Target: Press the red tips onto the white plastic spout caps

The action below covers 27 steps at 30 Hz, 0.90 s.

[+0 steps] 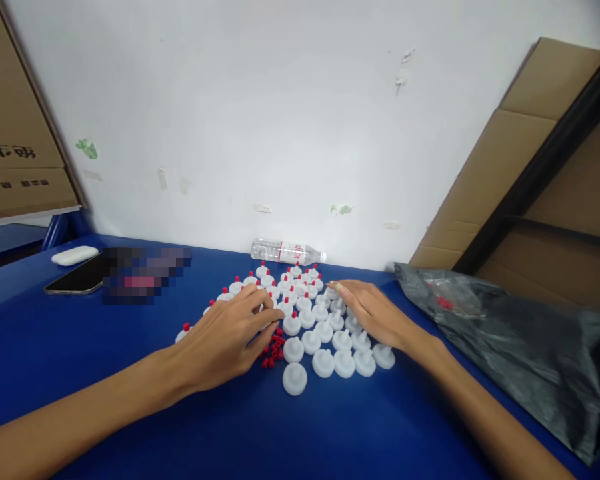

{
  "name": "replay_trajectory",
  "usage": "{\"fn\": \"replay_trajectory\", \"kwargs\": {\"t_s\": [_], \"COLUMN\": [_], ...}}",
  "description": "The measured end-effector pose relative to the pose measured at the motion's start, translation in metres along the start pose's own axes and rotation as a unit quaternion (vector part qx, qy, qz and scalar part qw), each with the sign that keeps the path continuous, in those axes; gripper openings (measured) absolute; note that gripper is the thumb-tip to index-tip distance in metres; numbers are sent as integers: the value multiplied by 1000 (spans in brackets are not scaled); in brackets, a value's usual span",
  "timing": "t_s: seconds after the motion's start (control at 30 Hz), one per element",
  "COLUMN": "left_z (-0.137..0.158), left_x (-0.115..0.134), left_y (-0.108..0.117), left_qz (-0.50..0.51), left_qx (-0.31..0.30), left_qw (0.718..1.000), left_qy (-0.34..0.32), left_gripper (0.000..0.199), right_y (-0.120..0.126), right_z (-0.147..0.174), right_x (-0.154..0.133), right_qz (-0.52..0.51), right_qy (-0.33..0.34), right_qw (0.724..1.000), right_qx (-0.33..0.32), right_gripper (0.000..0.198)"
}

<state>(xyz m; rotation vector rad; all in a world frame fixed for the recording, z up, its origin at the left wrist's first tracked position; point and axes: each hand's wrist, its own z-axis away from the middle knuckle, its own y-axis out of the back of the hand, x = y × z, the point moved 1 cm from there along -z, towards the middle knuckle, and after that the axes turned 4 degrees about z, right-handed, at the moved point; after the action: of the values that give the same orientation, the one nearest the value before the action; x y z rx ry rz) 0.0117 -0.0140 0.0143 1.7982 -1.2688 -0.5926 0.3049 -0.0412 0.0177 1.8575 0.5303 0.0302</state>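
Note:
Many white round caps with narrow nozzles [323, 331] stand in a spread on the blue table; those at the left and back carry small red tips [294, 315]. My left hand [235, 328] is curled over the left part of the spread, thumb and forefinger close together beside a red-tipped cap [291, 325]. What they may hold is hidden. A small pile of loose red tips [275, 350] lies just under its thumb. My right hand [373, 310] rests, fingers stretched out, along the right edge of the white caps and covers some of them.
A clear plastic bottle [287, 253] lies by the wall. On the left are a phone [77, 277] and a white case [75, 255]. At right, a dark plastic bag [520, 353] bears a clear bag with red pieces [453, 298]. Cardboard [500, 160] leans behind it.

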Motion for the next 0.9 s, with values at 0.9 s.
{"fn": "replay_trajectory", "kwargs": {"t_s": [0.9], "left_z": [-1], "left_x": [2], "left_y": [-2], "left_qz": [19], "left_qx": [-47], "left_qw": [999], "left_qy": [9], "left_gripper": [21], "right_y": [0], "right_z": [2], "right_x": [2], "right_qz": [53], "right_qy": [28], "right_qw": [998], "right_qx": [11], "right_gripper": [46]}}
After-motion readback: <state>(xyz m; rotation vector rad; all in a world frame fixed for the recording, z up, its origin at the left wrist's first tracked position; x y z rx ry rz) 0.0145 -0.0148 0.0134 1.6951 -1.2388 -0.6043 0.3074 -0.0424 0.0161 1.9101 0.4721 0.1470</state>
